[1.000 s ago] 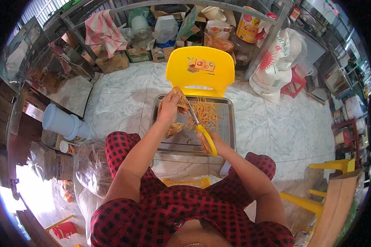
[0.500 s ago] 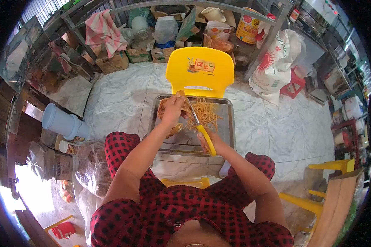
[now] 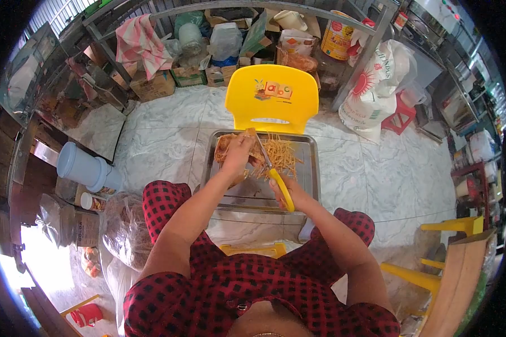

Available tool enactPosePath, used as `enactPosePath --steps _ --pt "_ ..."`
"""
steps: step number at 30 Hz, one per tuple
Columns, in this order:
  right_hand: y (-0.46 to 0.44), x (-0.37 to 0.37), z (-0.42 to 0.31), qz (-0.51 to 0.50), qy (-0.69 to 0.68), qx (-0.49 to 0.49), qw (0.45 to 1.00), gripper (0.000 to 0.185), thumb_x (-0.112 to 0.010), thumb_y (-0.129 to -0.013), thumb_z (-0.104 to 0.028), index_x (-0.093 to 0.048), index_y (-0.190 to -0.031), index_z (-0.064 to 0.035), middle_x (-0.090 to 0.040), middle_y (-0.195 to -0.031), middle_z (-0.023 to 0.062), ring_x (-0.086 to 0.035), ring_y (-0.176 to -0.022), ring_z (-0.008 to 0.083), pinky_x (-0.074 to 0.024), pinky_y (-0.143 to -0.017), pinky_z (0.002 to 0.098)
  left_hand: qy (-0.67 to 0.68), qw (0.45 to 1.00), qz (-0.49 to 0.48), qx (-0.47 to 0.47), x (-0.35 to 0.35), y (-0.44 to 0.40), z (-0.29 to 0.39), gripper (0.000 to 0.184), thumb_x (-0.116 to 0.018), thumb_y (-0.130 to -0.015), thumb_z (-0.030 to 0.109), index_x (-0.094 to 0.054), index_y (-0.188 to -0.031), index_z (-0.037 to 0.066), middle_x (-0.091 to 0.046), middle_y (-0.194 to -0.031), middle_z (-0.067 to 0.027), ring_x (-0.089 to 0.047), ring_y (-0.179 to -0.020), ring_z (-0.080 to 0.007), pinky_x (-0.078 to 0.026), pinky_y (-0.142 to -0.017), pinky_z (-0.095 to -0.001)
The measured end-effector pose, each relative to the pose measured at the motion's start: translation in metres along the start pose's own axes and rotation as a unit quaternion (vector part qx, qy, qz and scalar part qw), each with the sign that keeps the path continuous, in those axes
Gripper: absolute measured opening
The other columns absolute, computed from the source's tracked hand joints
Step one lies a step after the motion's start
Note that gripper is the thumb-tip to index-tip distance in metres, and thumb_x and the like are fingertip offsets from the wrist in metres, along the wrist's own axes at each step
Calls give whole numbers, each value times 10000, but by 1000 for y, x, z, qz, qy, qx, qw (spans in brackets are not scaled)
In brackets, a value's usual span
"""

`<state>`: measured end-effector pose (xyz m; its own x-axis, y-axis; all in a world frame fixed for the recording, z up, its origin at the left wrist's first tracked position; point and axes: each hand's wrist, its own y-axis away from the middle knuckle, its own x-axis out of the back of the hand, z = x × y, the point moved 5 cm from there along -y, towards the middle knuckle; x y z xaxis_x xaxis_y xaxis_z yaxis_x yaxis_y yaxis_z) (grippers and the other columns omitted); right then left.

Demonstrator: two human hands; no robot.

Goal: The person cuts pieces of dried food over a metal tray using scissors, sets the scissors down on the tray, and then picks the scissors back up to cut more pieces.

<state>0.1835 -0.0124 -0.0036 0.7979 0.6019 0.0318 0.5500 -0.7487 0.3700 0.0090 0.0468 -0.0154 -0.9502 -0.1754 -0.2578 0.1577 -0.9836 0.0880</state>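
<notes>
My right hand (image 3: 293, 194) is wrapped around the yellow handles of a pair of scissors (image 3: 280, 186), whose blades point up and left. A thin brown sheet of food (image 3: 251, 133), its exact kind unclear, is pinched in my left hand (image 3: 238, 156) beside the blade tips. Both hands are over a metal tray (image 3: 316, 185). On its right half lies a heap of thin golden-brown strips (image 3: 281, 154). Larger brown pieces (image 3: 224, 146) rest at the tray's left, partly covered by my left hand and forearm.
The tray's far edge is at a yellow chair (image 3: 272, 109) with a printed backrest. Marble-patterned floor (image 3: 365, 168) surrounds it. A white sack (image 3: 371, 95) stands at back right, blue-grey buckets (image 3: 76, 163) at left, and boxes (image 3: 152, 84) under a metal frame. Yellow stool legs (image 3: 416, 275) show at lower right.
My left hand has moved slightly down with the brown sheet, covering more of the pieces under it. The scissors stay almost in place, blades still beside the sheet.
</notes>
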Motion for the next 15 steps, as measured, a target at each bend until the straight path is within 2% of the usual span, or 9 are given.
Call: enactPosePath --steps 2,4,8,15 --pt "0 1 -4 -5 8 -2 1000 470 -561 -823 -491 -537 -916 -30 -455 -553 -11 -455 -424 87 -381 -400 226 1 999 -9 -33 -4 3 -5 219 -449 -906 216 -518 -1030 49 -593 -720 -67 -553 -471 -153 -447 -397 -264" --pt "-5 3 5 5 14 9 1000 457 -564 -823 -487 -532 -893 -36 -449 -544 -14 -450 -415 87 -377 -393 226 20 999 -7 40 -8 10 -3 230 -468 -895 203 -510 -1059 47 -597 -746 -61 -555 -473 -160 -439 -382 -267" --pt "0 3 5 42 26 0 999 431 -580 -820 -471 -526 -865 -46 -417 -513 -23 -428 -390 85 -361 -368 231 28 998 -3 48 -9 13 -3 233 -478 -887 195 -506 -1066 49 -596 -744 -53 -554 -473 -164 -432 -368 -272" --pt "2 1 11 35 -15 -13 999 443 -587 -819 -463 -525 -884 -29 -449 -514 -2 -445 -394 93 -370 -368 245 42 997 -5 69 -8 11 -12 180 -480 -885 200 -518 -1005 70 -577 -727 -42 -530 -464 -153 -415 -374 -259"
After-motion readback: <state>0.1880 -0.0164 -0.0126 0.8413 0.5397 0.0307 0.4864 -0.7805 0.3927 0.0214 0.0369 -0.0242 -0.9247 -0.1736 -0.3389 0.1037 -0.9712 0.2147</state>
